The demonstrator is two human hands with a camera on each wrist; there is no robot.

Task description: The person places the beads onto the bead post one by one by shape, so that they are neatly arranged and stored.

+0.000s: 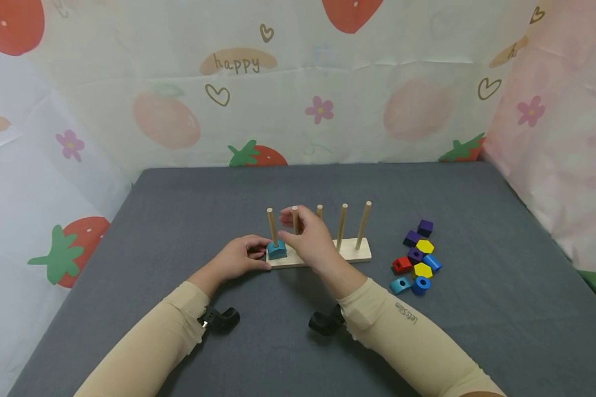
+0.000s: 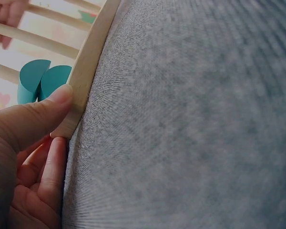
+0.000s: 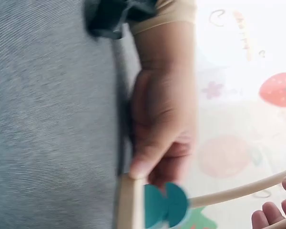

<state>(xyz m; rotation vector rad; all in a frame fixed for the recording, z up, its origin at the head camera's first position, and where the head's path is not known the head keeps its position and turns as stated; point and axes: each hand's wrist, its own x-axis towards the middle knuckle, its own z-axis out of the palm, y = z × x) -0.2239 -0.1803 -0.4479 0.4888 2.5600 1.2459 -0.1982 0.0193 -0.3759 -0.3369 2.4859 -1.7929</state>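
A wooden peg board [image 1: 355,252] with several upright pegs lies on the table. Two teal arched blocks [image 1: 277,251] are stacked on its leftmost peg; their curved shapes show in the left wrist view as teal blocks [image 2: 34,78]. My left hand [image 1: 233,257] grips the board's left end, the thumb on the front edge of the wooden base [image 2: 88,71] and the fingers at its end. My right hand [image 1: 314,241] is raised around the second peg [image 1: 295,220], thumb and fingers apart. Nothing shows between them. Whether it touches the peg, I cannot tell.
Right of the board lies a loose group of blocks: purple cubes [image 1: 425,227], yellow hexagons [image 1: 422,271], a red block [image 1: 402,265], a blue ring-shaped block [image 1: 421,285] and a light-blue arched block [image 1: 400,285]. A patterned cloth [image 1: 288,121] hangs behind the grey table [image 1: 193,198].
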